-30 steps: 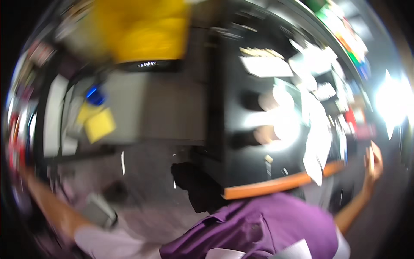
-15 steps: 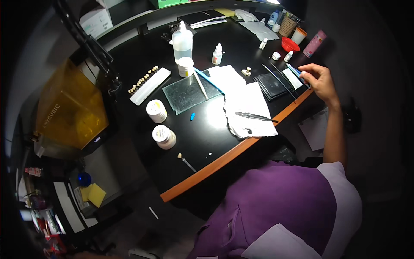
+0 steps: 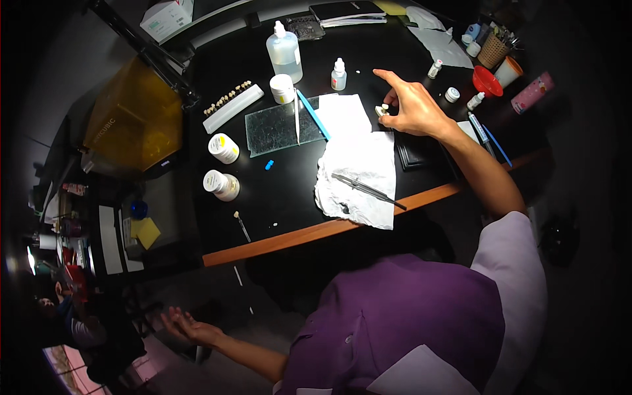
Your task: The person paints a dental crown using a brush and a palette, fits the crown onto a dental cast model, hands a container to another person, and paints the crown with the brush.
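My right hand is over the far right part of the black table. Its thumb and a bent finger close on a small cream tooth model, while the index finger points out straight. I cannot tell whether the model is lifted. Under my wrist lies a dark flat box, partly hidden. My left hand is below the table's front left, palm up, fingers spread, with nothing in it. A white cloth with dark tweezers on it lies at the front middle.
A glass slab holds a white stick and a blue stick. Nearby stand white jars, a large clear bottle, a dropper bottle and a row of tooth samples. A red bowl is at right.
My right hand has let go of a blue-and-white tube at the right and moved left to the tooth model. My left hand has come into view. The whole view has shifted.
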A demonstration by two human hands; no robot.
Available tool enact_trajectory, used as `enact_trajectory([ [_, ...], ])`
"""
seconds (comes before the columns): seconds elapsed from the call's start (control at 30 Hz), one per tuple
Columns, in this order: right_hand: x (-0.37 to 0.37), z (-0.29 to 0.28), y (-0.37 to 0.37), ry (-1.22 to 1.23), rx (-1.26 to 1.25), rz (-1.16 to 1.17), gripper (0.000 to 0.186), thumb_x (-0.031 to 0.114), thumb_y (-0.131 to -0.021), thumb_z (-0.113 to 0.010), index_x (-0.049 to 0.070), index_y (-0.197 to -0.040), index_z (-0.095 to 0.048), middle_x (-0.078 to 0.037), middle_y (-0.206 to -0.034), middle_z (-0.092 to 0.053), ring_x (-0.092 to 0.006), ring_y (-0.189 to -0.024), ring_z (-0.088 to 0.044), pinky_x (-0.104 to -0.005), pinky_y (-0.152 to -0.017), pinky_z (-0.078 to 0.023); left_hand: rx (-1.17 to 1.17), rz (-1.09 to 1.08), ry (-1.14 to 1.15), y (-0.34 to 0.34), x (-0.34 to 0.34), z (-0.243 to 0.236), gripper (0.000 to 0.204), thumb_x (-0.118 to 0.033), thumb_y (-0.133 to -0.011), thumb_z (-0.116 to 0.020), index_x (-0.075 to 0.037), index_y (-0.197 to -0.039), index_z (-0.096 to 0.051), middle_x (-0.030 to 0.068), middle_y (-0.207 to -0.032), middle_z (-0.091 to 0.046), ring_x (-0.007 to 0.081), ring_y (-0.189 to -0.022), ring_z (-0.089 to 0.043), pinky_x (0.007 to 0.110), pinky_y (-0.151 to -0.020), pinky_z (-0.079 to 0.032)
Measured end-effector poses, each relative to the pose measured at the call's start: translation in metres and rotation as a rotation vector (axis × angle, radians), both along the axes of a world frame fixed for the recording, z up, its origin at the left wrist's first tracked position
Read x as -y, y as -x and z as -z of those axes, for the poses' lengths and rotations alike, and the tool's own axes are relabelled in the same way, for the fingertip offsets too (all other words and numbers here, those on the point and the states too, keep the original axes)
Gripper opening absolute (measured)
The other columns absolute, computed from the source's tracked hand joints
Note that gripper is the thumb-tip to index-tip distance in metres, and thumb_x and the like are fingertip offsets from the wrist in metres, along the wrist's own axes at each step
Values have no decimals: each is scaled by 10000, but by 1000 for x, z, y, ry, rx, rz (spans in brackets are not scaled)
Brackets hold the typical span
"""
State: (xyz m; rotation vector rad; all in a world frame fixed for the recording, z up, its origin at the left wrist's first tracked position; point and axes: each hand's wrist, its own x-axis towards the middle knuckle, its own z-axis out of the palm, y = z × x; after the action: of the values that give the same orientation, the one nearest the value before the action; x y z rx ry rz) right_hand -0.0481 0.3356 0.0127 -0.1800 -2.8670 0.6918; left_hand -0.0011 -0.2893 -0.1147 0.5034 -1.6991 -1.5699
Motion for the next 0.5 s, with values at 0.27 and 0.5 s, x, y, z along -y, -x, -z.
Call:
enact_trajectory([
  [0.27, -15, 21, 5, -43, -94, 37, 803, 59, -747, -759, 53, -1497, -473, -163, -849, -735, -266, -766, -732, -369, -740, -589, -26, 66, 41, -28, 1, -36, 481, -221, -1021, -582, -5, -1448, -523, 127, -1222, -683, 210, -1085, -644, 315, -913, -440],
  [0.5, 18, -16, -13, 65, -104, 3, 796, 9, -742, -733, 67, -1499, -495, -114, -860, -737, -191, -790, -738, -320, -760, -595, -115, 451, 71, 1, -80, -54, 412, -106, -1012, -485, 61, -1385, -540, 132, -1144, -673, 192, -1070, -629, 312, -956, -456],
])
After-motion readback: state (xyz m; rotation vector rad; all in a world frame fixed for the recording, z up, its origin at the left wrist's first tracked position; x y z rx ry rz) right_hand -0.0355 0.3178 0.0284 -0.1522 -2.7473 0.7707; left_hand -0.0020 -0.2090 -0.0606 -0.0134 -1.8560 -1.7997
